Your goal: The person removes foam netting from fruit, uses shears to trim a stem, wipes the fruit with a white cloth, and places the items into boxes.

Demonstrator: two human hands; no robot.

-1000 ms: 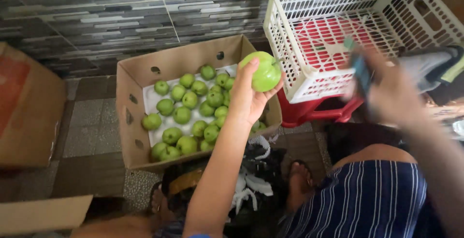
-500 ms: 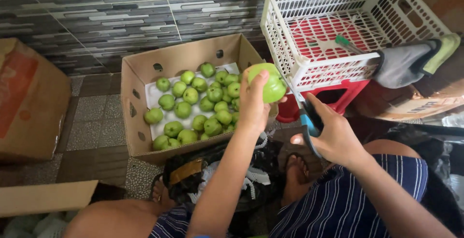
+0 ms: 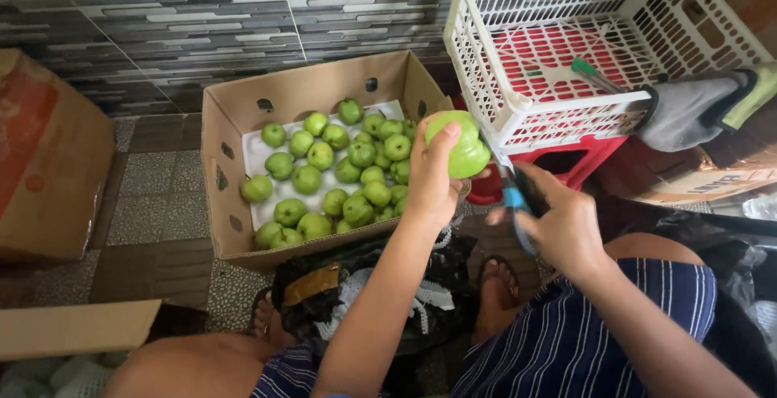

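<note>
My left hand (image 3: pixel 431 179) holds a green fruit (image 3: pixel 460 144) up in front of me, just right of an open cardboard box (image 3: pixel 222 171) that holds several more green fruits (image 3: pixel 336 167). My right hand (image 3: pixel 558 224) grips blue-handled scissors (image 3: pixel 512 198), whose blades point up toward the held fruit's right side. Both hands are over my lap, above my striped blue skirt (image 3: pixel 595 325).
A white plastic crate (image 3: pixel 494 66) rests tilted on a red stool (image 3: pixel 587 159) at the upper right, with a green-handled tool (image 3: pixel 595 74) inside. A grey cloth (image 3: pixel 688 111) hangs off it. Closed cardboard boxes (image 3: pixel 44 155) stand left. A tiled wall is behind.
My right hand came down from the crate with the scissors and moved in under the fruit. My left hand lowered the fruit slightly.
</note>
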